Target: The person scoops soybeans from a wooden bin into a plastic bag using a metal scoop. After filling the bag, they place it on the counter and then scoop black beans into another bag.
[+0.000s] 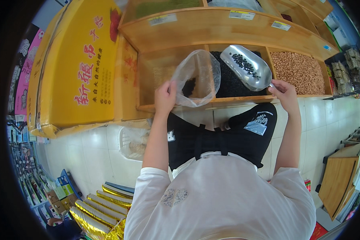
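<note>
My left hand [165, 97] pinches the rim of a clear plastic bag [206, 76], which hangs with its mouth wide over a wooden compartment. Some dark beans [188, 87] show low in the bag or just behind it; I cannot tell which. My right hand [284, 93] is closed round the handle of a metal scoop [253, 81]. A few black beans [244, 64] lie in the scoop's bowl. Beneath the scoop is a compartment of black beans [229, 86], to the right of the bag.
Right of the black beans sits a bin of pinkish-brown peanuts [298, 74]. A higher wooden tier [228, 30] with price tags rises behind. At left stands a big yellow box [80, 68]. On the floor are a white basket [128, 146] and gold-wrapped packages [102, 206].
</note>
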Action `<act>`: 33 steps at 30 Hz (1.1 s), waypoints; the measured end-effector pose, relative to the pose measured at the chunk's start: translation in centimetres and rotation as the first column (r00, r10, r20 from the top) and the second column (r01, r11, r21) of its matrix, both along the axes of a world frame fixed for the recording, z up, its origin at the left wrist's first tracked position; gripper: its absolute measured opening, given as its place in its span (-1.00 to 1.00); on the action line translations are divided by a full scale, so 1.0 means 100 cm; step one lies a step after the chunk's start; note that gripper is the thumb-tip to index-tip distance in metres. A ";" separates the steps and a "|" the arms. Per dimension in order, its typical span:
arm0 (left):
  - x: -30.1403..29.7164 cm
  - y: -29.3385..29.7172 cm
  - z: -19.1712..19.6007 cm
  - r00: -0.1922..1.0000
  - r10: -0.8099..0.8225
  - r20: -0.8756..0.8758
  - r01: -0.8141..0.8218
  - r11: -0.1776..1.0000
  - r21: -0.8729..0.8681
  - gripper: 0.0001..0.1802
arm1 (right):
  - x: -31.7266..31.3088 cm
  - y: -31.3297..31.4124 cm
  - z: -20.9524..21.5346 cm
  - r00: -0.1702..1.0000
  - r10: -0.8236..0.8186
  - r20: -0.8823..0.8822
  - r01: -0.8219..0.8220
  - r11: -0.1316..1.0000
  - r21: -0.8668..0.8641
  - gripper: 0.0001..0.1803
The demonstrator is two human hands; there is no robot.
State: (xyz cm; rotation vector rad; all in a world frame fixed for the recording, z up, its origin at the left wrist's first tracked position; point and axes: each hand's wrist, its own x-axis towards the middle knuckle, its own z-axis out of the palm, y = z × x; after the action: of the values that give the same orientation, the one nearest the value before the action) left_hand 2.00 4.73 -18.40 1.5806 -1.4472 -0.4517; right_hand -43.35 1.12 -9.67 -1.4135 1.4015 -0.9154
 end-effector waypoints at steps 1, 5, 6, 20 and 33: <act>-0.001 0.000 0.000 1.000 0.000 -0.009 0.000 1.000 -0.009 -0.61 | 0.010 -0.001 0.012 0.998 0.045 -0.043 -0.046 0.998 -0.034 -0.63; 0.000 0.001 0.000 1.000 0.008 -0.017 -0.008 1.000 0.008 -0.64 | 0.055 0.000 0.069 0.868 0.125 -0.480 -0.214 0.967 -0.137 -0.64; 0.000 0.001 0.000 1.000 0.006 -0.025 -0.006 1.000 0.005 -0.63 | 0.067 0.002 0.080 0.794 0.123 -0.596 -0.291 0.937 -0.194 -0.64; -0.001 0.000 0.002 0.999 -0.001 -0.045 0.000 1.000 -0.011 -0.61 | 0.074 0.020 0.131 0.562 0.010 -0.827 -0.311 0.929 -0.200 -0.69; -0.001 0.001 0.004 0.999 0.003 -0.041 -0.003 1.000 0.006 -0.62 | 0.034 -0.038 -0.003 0.553 -0.009 -0.833 -0.033 0.999 -0.033 -0.65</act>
State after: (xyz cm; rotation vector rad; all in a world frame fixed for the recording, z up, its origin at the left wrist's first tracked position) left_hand 1.89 4.78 -18.00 1.5692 -1.4136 -0.4836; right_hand -39.99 -2.69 -9.94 -2.0266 2.0559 -0.1908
